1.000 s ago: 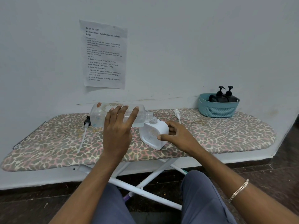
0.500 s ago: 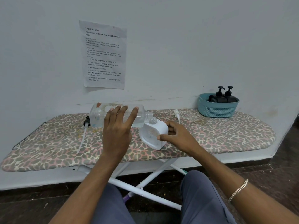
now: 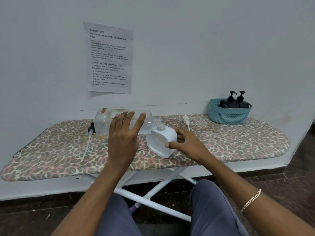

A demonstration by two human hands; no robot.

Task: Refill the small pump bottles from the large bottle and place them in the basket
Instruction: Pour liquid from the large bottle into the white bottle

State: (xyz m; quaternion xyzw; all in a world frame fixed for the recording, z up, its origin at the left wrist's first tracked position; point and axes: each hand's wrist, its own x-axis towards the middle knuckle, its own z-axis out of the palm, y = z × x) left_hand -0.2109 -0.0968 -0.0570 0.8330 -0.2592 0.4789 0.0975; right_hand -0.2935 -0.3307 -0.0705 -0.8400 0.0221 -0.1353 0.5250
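My left hand [image 3: 123,138] grips the large clear bottle [image 3: 104,120], held on its side with its open neck over the mouth of a small white bottle [image 3: 159,143]. My right hand [image 3: 186,144] steadies that white bottle, which stands tilted on the ironing board [image 3: 230,142] without its pump. A white pump [image 3: 186,120] lies behind it on the board. A black pump head with a long white tube [image 3: 89,135] lies at the left. Two black pump bottles [image 3: 236,101] stand in the teal basket [image 3: 228,114] at the back right.
The leopard-print board stands against a pale wall with a printed sheet [image 3: 110,57] taped above it. White folding legs [image 3: 153,198] cross under the board, near my knees.
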